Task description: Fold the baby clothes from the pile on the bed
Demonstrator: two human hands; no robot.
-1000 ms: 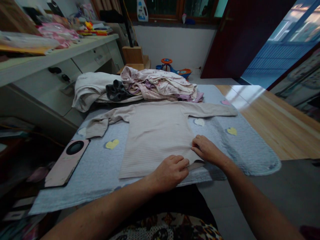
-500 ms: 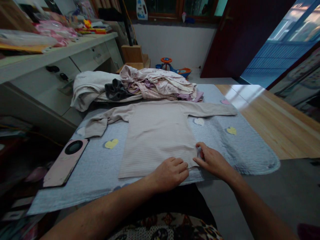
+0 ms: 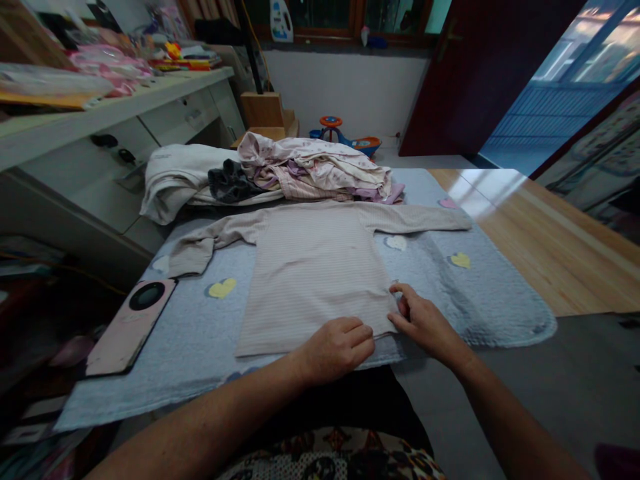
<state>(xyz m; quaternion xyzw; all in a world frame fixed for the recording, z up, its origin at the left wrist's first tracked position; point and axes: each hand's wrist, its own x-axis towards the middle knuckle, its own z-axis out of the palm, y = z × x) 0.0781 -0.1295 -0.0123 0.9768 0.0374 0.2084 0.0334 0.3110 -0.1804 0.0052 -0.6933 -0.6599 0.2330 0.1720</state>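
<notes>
A pale, finely striped long-sleeved shirt [image 3: 310, 267] lies spread flat with its hem toward me. Its left sleeve is bent and rumpled, while the right one stretches out straight. My left hand [image 3: 340, 347] is closed at the hem, with curled fingers on the fabric; the fingertips are partly hidden. At the shirt's lower right corner is my right hand [image 3: 427, 327], its thumb and index finger apart, the tips touching the side edge. Beneath the shirt is a light blue quilted cover [image 3: 440, 287] with heart shapes.
Behind the shirt is a heap of clothes [image 3: 320, 167]. A pink phone [image 3: 130, 327] with a round camera lies at the left. A white desk [image 3: 125, 100] with drawers stands on the left. Bare wooden tabletop [image 3: 520, 260] shows at the right. A toy ride-on car [image 3: 345, 137] is on the floor behind.
The right thumb and index finger have shifted slightly at the shirt's side edge, and the edge there lies a little flatter. My left hand stays at the hem. The view has moved slightly.
</notes>
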